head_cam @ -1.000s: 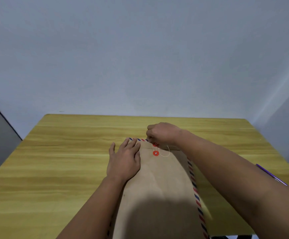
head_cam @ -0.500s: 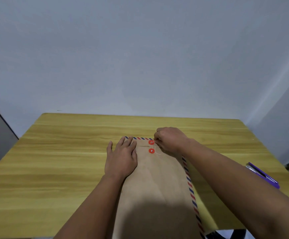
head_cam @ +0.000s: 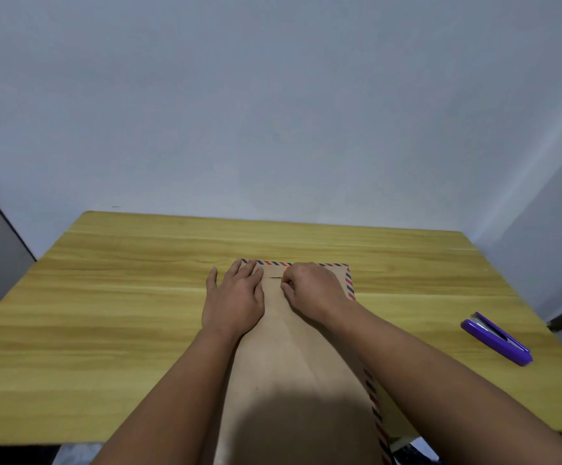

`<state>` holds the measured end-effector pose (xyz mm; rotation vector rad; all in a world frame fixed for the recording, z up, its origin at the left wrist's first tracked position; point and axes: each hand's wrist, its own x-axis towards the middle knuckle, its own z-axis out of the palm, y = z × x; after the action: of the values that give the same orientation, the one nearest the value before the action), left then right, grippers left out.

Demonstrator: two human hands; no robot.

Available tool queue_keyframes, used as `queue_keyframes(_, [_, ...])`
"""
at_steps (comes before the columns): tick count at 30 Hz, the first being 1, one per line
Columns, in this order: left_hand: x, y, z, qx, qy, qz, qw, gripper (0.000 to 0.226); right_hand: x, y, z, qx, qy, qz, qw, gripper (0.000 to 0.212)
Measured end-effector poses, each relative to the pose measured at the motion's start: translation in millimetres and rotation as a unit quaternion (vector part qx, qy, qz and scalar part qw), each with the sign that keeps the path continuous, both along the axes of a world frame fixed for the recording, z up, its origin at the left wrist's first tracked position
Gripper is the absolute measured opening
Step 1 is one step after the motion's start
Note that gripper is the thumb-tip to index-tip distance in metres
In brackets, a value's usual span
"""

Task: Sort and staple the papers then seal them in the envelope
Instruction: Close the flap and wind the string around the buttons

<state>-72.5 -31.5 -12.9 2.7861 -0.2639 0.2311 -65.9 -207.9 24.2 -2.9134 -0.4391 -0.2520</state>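
Observation:
A long brown envelope (head_cam: 293, 364) with a red-and-blue striped border lies lengthwise on the wooden table (head_cam: 122, 313), its flap end away from me. My left hand (head_cam: 236, 300) lies flat on its upper left part, fingers spread. My right hand (head_cam: 313, 290) sits over the flap's closure, fingertips pinched together at the string; it hides the lower red button, and only a sliver of the upper red button (head_cam: 288, 268) shows. The thin string itself is too small to make out. No loose papers are in sight.
A purple stapler (head_cam: 496, 337) lies on the table at the right, clear of my right forearm. A pale wall stands behind the table's far edge. A dark grey surface sits off the table's left side.
My right hand has moved left and toward me around the closure, now covering both red buttons that showed before. The view has shifted, bringing the whole stapler into sight. My left hand stays pressed on the envelope.

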Motion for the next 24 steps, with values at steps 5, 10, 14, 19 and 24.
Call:
queue_keyframes(5, [1.0,0.0,-1.9,0.005,0.006,-0.001,1.000,0.047,-18.6,-0.8,-9.6,-0.089,-0.040,0.060,0.993,0.022])
queue_keyframes(10, [0.6,-0.3,-3.0,-0.002,0.008,-0.002,1.000,0.048,-34.4,-18.6,-8.5,-0.070,-0.026,0.044,0.996,0.026])
queue_keyframes(14, [1.4,0.3,-2.5,-0.006,0.009,0.000,1.000,0.047,-39.5,-34.5,-4.6,-0.009,0.005,-0.003,1.000,0.026])
queue_keyframes(19, [3.1,1.6,-4.6,-0.014,0.007,0.006,1.000,0.045,-28.5,-49.6,4.7,0.032,0.041,-0.087,0.995,0.021])
queue_keyframes(24, [6.8,2.3,-6.8,-0.004,0.011,-0.004,1.000,0.045,7.7,-53.5,17.5,0.101,0.088,-0.186,0.973,0.018])
